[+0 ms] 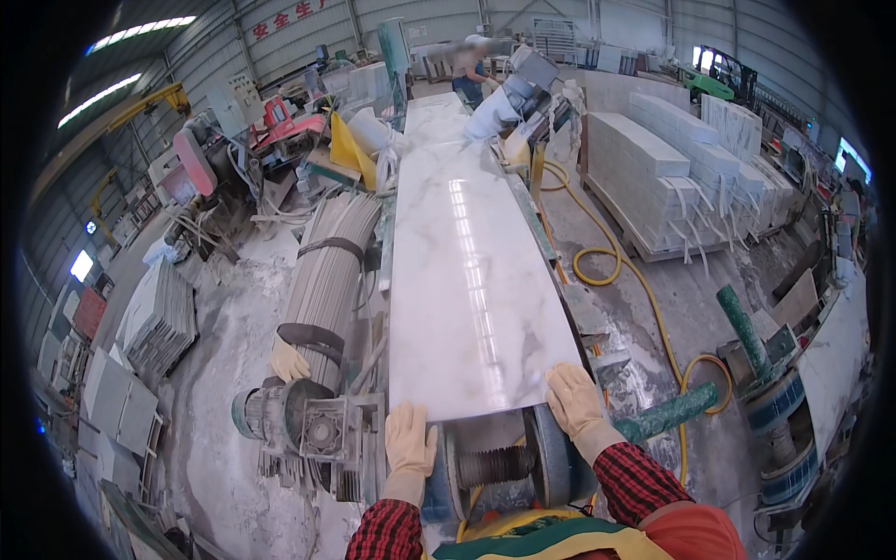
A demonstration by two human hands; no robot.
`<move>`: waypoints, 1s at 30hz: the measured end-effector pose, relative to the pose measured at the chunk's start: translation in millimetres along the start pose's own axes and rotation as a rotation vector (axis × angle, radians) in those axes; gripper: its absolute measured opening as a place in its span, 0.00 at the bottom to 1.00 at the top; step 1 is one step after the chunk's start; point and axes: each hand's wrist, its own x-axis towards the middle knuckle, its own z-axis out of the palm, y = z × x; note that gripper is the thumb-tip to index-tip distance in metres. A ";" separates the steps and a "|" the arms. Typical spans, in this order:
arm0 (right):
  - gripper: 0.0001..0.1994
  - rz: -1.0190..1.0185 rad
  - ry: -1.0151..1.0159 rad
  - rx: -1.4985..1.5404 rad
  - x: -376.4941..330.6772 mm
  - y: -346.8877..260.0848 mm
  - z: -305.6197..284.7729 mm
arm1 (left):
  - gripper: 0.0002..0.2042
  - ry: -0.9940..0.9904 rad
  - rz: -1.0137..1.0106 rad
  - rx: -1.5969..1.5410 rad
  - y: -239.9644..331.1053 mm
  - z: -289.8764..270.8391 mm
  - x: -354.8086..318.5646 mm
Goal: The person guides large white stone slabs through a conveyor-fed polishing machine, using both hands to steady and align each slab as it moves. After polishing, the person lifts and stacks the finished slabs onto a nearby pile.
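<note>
A polished white slab lies flat in front of the person, its long axis running away from the body and leaning slightly left toward the far end, one short edge facing the person. Left of it, a bundle of grey strips runs roughly alongside. Blue wheels sit at the near end. The gloved left hand and right hand rest at the near corners; whether either clasps underneath, I cannot tell.

Head-height fisheye view down the slab
</note>
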 end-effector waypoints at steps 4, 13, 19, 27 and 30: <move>0.16 -0.014 0.006 -0.006 -3.9 1.0 0.4 | 0.29 -0.018 -0.001 -0.020 4.5 -6.9 1.4; 0.16 -0.028 0.020 -0.001 -7.3 -1.8 -1.0 | 0.28 0.003 0.004 -0.010 5.8 -8.3 -5.2; 0.15 -0.015 0.020 0.001 -10.4 -3.9 -3.0 | 0.28 0.010 0.003 0.000 7.7 -7.7 -9.5; 0.15 -0.011 0.016 0.004 -14.4 -6.0 -5.0 | 0.28 0.004 0.008 -0.002 8.4 -10.2 -14.4; 0.15 -0.017 0.030 0.007 -15.4 -8.2 -6.3 | 0.28 0.005 0.004 0.003 7.1 -8.6 -18.0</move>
